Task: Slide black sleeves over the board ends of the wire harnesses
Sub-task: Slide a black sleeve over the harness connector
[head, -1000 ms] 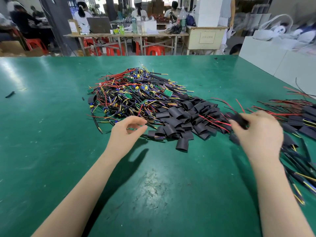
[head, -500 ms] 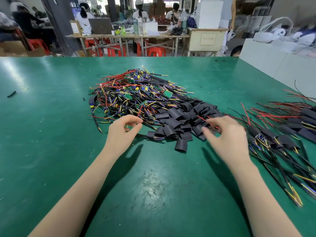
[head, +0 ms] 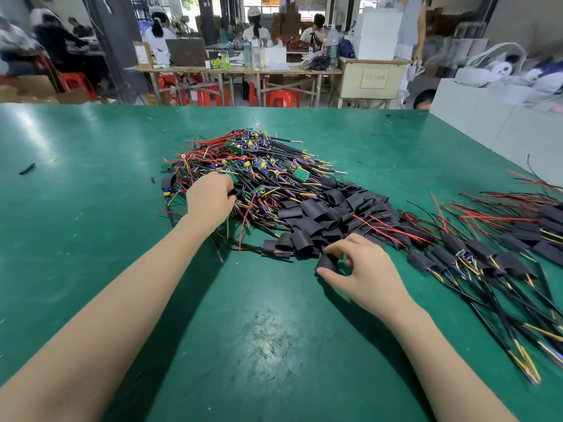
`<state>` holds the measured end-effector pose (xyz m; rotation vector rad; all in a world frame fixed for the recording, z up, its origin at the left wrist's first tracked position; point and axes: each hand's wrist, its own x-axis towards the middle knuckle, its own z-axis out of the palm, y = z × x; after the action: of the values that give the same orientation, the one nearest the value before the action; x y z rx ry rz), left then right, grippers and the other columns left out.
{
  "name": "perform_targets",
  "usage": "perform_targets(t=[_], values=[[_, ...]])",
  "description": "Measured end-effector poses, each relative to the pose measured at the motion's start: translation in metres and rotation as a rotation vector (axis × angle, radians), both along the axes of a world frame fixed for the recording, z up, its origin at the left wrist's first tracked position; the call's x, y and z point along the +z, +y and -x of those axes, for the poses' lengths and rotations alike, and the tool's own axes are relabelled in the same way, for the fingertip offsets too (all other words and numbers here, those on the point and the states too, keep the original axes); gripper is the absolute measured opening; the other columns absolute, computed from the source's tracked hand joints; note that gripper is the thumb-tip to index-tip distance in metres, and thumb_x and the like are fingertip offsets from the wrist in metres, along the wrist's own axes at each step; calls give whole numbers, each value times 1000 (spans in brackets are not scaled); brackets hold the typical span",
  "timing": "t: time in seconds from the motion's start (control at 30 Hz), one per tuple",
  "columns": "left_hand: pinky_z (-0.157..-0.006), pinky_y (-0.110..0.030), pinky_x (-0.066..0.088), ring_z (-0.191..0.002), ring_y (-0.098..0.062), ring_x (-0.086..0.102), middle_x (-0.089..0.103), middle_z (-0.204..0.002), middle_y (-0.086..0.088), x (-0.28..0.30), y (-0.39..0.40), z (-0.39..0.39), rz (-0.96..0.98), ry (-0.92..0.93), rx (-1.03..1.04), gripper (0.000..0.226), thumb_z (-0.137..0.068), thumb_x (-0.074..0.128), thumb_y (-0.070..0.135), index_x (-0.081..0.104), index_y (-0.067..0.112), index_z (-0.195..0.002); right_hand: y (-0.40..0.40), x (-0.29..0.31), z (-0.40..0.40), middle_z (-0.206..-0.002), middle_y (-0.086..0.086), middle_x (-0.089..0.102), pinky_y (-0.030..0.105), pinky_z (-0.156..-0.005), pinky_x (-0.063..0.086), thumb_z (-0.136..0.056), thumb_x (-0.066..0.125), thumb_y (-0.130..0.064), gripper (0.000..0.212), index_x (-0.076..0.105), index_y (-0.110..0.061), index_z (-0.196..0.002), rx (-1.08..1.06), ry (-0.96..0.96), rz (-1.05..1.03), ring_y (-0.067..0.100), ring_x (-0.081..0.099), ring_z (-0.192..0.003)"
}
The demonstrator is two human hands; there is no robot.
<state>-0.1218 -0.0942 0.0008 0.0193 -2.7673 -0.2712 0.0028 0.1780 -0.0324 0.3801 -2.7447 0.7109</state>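
At frame centre, right hand (head: 362, 269) pinches a black sleeve (head: 327, 263) while left hand (head: 210, 197) grips into the harness pile (head: 249, 178), readying a pairing

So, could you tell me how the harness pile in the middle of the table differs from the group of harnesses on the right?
The middle pile is a tangled heap with bare green boards showing; the right group lies spread out in a rough fan. The right group's board ends wear black sleeves; the middle pile's mostly do not. The left hand reaches into the middle pile; no hand touches the right group. Both have red, yellow and black wires and lie on the green table.
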Motion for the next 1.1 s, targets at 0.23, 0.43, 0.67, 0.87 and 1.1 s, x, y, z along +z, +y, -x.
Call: perform_targets(t=[0.23,0.43,0.67,0.87,1.1], values=[[-83,-41,50,-115,-28,51,61,-112,-10,1,37,6,0,31,-133,43,-93,55,49,68,11,-108,2,0,-1,-88,-7,52,28,-66,44,-70,75,-49,38,67,-27,-100,-37,-34,-51,13,51,-75],[-91,-36,51,-103,-24,64,71,-105,-7,0,39,9,-401,-76,-82,25,-88,70,28,71,8,-104,11,1,2,-87,-12,53,25,-67,44,-76,67,-40,25,69,-31,-99,-40,-66,-40,4,47,-68],[-74,-26,59,-74,-18,67,72,-86,-9,18,10,-16,-1151,-41,-134,27,-80,79,17,72,4,-103,20,4,3,-110,-15,53,23,-70,38,-77,61,-19,38,67,-36,-110,88,-94,-111,3,44,-82],[-73,-21,57,-78,-17,71,74,-89,-11,12,-29,-60,-1555,-203,-229,40,-62,83,20,72,0,-95,20,6,2,-107,-16,57,22,-73,40,-79,64,-21,36,70,-35,-111,178,-135,-126,5,51,-78],[-60,-21,55,-61,-14,64,74,-84,-16,-16,-19,-87,-1411,-505,-235,33,-60,83,28,79,5,-82,24,8,3,-95,-16,60,29,-75,47,-75,74,-45,27,71,-37,-100,157,-110,-141,8,53,-82]])
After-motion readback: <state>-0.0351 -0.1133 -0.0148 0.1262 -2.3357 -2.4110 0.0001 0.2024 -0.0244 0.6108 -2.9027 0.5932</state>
